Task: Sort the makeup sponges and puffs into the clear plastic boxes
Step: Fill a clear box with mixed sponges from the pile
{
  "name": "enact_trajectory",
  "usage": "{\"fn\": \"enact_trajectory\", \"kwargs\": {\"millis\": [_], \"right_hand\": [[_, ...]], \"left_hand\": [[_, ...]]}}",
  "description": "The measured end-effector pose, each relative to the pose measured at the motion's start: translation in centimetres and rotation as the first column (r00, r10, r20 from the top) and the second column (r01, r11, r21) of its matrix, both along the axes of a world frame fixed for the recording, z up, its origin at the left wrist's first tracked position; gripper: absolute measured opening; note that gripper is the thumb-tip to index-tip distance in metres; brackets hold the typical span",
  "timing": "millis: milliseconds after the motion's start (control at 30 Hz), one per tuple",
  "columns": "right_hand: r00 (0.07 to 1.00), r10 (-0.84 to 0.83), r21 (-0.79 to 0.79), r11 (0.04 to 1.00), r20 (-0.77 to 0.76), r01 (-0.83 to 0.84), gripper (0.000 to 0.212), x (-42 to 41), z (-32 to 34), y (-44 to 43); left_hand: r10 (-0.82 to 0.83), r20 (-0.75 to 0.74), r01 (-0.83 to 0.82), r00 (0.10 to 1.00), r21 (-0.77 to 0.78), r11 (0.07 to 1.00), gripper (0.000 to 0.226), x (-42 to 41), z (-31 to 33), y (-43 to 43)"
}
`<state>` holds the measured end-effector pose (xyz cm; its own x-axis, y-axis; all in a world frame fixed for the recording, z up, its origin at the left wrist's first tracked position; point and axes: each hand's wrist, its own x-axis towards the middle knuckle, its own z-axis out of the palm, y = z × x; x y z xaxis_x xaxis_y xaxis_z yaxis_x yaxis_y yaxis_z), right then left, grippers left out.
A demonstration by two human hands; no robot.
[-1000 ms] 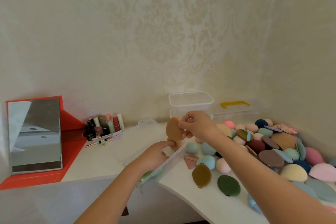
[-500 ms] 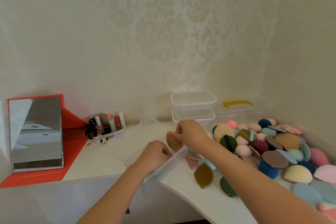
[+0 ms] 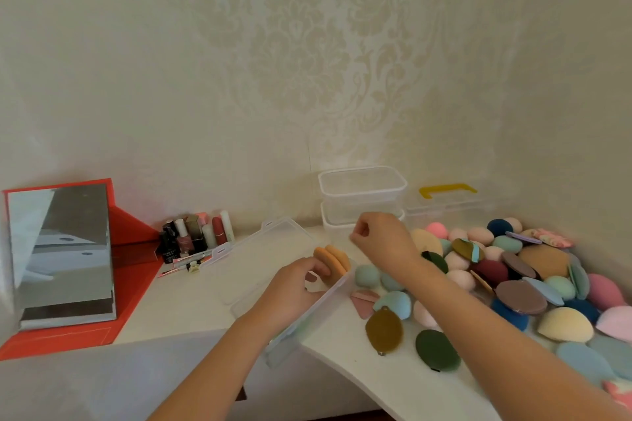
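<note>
Left hand (image 3: 301, 284) low, fingers curled; right hand (image 3: 383, 239) higher and farther forward, fingertips pinched together.
</note>
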<state>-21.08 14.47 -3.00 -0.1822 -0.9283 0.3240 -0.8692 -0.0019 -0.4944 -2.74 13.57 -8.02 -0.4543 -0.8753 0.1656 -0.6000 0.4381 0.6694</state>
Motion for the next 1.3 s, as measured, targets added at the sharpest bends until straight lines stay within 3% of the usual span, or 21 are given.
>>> {"fn": "enact_trajectory", "kwargs": {"millis": [67,133,233,367,533,633,733,767,833,933,1100,1200,1300], "right_hand": [[0.987,-0.142,-0.048,0.989,-0.075,0.139,0.015,-2.7,0.1,-0.1],[0.953,-0.247,0.008,0.968,-0.177,0.252,0.022,-5.1,0.0,-0.2],[0.912,-0.283,0.177,0.922,-0.296,0.343,0.032,-7.2,-0.5,-0.3],[0.919,-0.274,0.247,0.905,-0.284,0.346,0.032,-8.1,-1.3,-0.4],[0.970,-0.224,0.175,0.956,-0.092,0.237,0.010,-7.9,0.8,0.4],[0.978,-0.163,0.003,0.987,0.128,0.164,0.018,-6.9,2.8,1.7],[0.882,0.026,-0.044,0.999,0.471,-0.006,0.023,-4.2,4.0,3.0],[0.865,0.079,-0.011,0.996,0.496,-0.085,0.020,-3.0,3.9,3.2],[0.889,0.154,0.087,0.974,0.432,-0.211,0.011,-0.7,3.2,3.2],[0.885,0.180,0.162,0.949,0.429,-0.271,0.017,1.8,1.8,2.5],[0.918,0.115,0.252,0.942,0.380,-0.222,0.036,2.5,0.7,1.0],[0.967,0.103,0.227,0.961,0.234,-0.158,0.025,2.8,0.6,0.8],[0.995,0.082,0.215,0.972,0.049,-0.090,0.018,3.3,0.2,0.5]], "left_hand": [[-0.001,0.011,0.001,1.000,0.004,1.000,0.024,0.0,0.0,-0.1],[0.009,0.032,-0.009,0.999,-0.008,1.000,0.026,-0.2,0.0,-0.2],[0.069,0.062,-0.066,0.996,-0.051,0.997,0.030,-0.6,0.1,-0.4],[0.087,0.095,-0.082,0.992,-0.053,0.995,0.032,-1.0,0.1,-0.6],[0.081,0.090,-0.075,0.993,-0.073,0.995,0.031,-1.3,0.6,-0.3],[0.086,0.074,-0.080,0.993,-0.081,0.994,0.029,-1.4,0.6,-0.3],[0.097,0.056,-0.093,0.994,-0.081,0.992,0.022,-1.5,0.7,-0.2],[0.094,0.051,-0.090,0.994,-0.077,0.993,0.019,-1.5,0.7,-0.2],[0.078,0.060,-0.074,0.995,-0.066,0.995,0.015,-1.5,1.0,0.1],[0.052,0.104,-0.050,0.993,-0.029,0.998,0.014,-1.4,1.1,0.2],[-0.013,0.216,0.002,0.976,0.049,0.999,0.027,-1.0,1.5,0.5],[-0.037,0.250,0.008,0.968,0.119,0.993,0.025,-0.5,1.2,0.2],[0.025,0.268,-0.053,0.963,0.096,0.994,0.025,-0.6,1.2,0.1]]}}
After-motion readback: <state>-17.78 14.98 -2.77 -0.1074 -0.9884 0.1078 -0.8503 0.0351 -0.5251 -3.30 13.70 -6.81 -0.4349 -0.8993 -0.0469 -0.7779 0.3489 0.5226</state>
